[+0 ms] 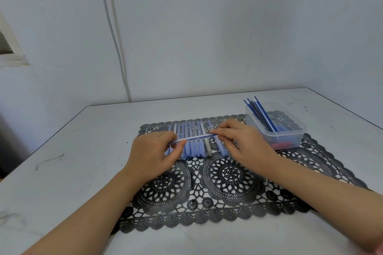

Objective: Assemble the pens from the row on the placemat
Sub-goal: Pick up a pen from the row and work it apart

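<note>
Both hands on one pen [194, 137]: left hand [153, 155] pinches its left end, right hand [246, 141] its right end, above the pen row [192, 141] on the placemat [228, 192].

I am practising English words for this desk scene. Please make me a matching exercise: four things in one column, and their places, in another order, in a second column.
1 single pen
2 row of pens
3 refills
4 placemat

a leaning in the clear box
b flat on the white table
c held between the left hand and right hand
d lying side by side on the placemat

Pairs: 1-c, 2-d, 3-a, 4-b
</note>
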`<state>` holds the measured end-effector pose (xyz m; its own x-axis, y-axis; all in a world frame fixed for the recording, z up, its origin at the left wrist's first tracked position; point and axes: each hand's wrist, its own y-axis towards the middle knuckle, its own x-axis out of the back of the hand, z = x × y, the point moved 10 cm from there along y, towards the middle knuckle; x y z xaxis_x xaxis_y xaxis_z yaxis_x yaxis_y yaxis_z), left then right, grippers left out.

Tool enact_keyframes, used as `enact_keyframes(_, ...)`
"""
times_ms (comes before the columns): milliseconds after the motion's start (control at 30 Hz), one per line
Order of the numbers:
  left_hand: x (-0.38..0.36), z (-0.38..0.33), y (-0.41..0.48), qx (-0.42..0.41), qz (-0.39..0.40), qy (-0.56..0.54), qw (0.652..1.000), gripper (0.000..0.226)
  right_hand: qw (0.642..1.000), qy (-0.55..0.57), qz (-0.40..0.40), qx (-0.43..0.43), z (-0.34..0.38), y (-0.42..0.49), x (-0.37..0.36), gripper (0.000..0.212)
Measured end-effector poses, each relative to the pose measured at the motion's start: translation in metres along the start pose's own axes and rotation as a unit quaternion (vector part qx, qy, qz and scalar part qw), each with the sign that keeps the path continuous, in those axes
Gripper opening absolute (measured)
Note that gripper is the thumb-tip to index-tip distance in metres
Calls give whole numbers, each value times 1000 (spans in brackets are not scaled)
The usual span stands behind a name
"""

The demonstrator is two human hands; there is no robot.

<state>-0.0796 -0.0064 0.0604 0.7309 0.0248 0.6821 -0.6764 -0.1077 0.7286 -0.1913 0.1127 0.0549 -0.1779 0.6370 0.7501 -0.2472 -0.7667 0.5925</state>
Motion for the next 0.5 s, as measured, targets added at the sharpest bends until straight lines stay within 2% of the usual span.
enact_keyframes(500, -1, -9, 0, -46, -16, -9, 999, 33, 996, -81, 30, 27, 7, -2, -5, 27)
